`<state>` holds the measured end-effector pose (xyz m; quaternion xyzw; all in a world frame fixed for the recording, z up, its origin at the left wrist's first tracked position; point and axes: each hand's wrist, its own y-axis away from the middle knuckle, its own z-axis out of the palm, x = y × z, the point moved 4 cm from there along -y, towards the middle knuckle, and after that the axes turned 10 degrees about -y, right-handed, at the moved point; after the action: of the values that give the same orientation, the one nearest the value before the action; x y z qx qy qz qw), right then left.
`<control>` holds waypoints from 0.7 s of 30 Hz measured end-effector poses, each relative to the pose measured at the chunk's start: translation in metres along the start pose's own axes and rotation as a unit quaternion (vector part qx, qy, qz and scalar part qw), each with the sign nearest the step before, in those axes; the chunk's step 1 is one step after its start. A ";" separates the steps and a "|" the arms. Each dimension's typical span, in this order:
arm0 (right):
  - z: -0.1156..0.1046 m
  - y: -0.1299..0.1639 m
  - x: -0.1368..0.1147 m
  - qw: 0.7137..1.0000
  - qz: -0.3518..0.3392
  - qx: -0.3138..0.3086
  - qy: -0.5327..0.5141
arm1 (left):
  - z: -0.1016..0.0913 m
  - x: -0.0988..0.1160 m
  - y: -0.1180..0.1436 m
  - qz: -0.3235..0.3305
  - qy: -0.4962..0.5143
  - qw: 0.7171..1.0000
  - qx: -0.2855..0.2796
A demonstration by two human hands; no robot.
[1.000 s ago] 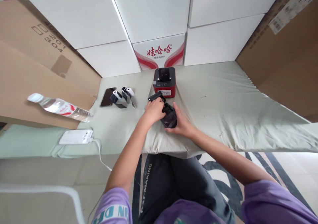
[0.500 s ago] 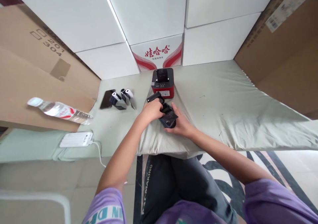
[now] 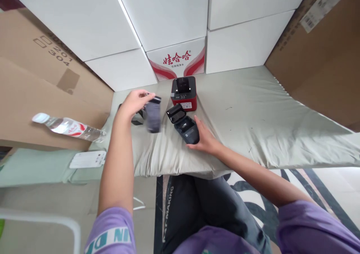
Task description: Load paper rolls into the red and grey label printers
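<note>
Right hand (image 3: 206, 137): grasps the side of the black device (image 3: 189, 131).
Black device: lies on the surface (image 3: 239, 122), with its lid open.
Left hand (image 3: 136, 103): pinches a blurred dark roll (image 3: 153, 116), left of the device.
Red printer (image 3: 184, 94): just behind, before white boxes (image 3: 249, 42).

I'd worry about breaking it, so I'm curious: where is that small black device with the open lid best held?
Probably the black device is best gripped by its rounded body end, coming from the right, thumb and fingers on opposite sides. The open lid lies at the other end, toward the far left, so this approach avoids it. The right hand holds it so.
</note>
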<state>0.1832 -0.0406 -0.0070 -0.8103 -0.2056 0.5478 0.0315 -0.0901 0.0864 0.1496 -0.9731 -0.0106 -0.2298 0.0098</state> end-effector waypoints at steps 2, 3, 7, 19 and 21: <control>0.000 0.000 0.000 1.000 0.007 -0.001 -0.004 | -0.002 -0.012 -0.026 -0.020 -0.046 0.997 0.060; 0.000 0.000 0.000 1.000 0.008 -0.001 -0.006 | 0.001 -0.016 -0.037 -0.033 -0.076 0.993 0.079; 0.000 -0.001 0.002 1.000 0.009 -0.009 -0.006 | 0.029 -0.027 -0.066 -0.083 -0.202 0.972 0.086; -0.001 -0.001 0.000 1.000 0.007 -0.011 0.000 | 0.044 -0.032 -0.081 -0.144 -0.184 0.968 0.096; -0.001 -0.001 0.000 1.000 0.007 -0.011 0.002 | 0.045 -0.030 -0.085 -0.133 -0.199 0.966 0.094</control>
<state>0.1839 -0.0399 -0.0067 -0.8130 -0.2058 0.5444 0.0186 -0.0990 0.1722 0.0976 -0.9838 -0.1631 -0.0288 0.0684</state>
